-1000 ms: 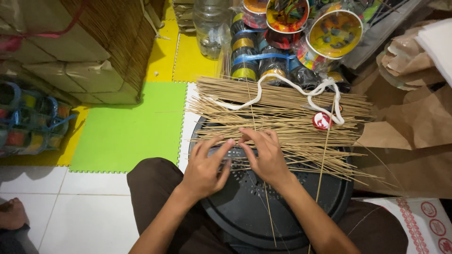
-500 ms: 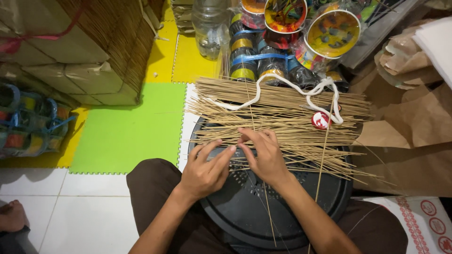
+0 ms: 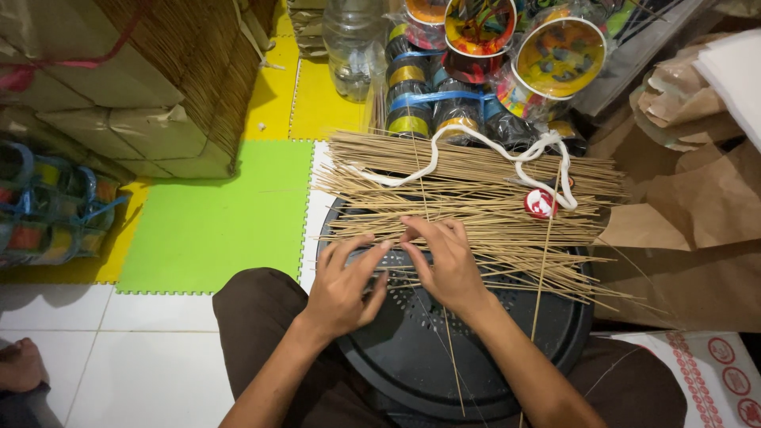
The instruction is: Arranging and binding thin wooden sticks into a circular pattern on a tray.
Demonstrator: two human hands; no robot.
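Compared with half a second before, little had changed: both hands had stayed at the near edge of the pile, the fingers only slightly shifted. The left hand (image 3: 342,287) lay with fingers spread loosely, tips touching the thin sticks (image 3: 476,198) without closing on any. The right hand (image 3: 445,261) rested just beside it, fingers pressed flat on the same strands; whether it pinched one could not be told. The sticks were pale tan, long and slender, heaped crosswise over the far half of a round black perforated tray (image 3: 476,364), with a white cord (image 3: 483,150) draped across them.
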